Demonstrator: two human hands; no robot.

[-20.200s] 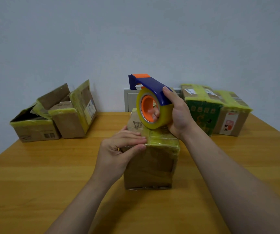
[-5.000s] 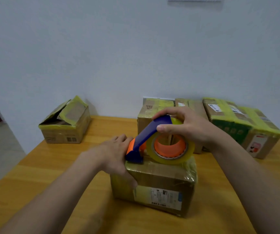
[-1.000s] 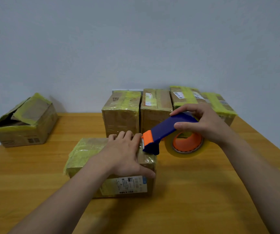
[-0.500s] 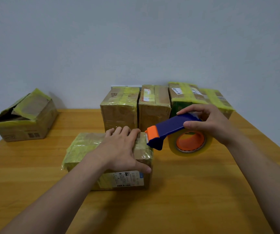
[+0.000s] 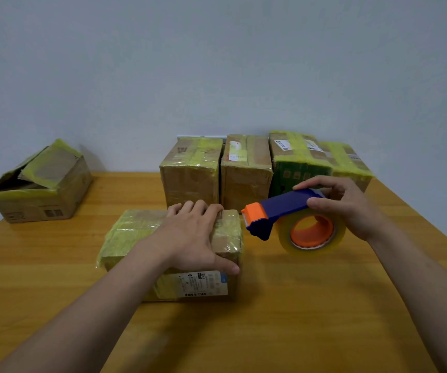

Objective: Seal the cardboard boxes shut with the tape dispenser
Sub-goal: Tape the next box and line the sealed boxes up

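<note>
A low cardboard box (image 5: 136,232) wrapped in yellowish tape lies mid-table, a white label on its near side. My left hand (image 5: 192,238) rests flat on its right half, fingers spread, thumb over the near edge. My right hand (image 5: 349,205) grips the blue and orange tape dispenser (image 5: 284,211) with its clear tape roll, held just right of the box, clear of it. The orange cutter end points at the box's right top corner.
Several taped boxes (image 5: 192,173) stand in a row against the back wall. One box with raised flaps (image 5: 39,187) sits at the far left. The wooden table (image 5: 284,319) stretches around them; its right edge falls off near my right forearm.
The dispenser has come off the box's right end and drawn a little to the right and up. My left hand stays on the box top.
</note>
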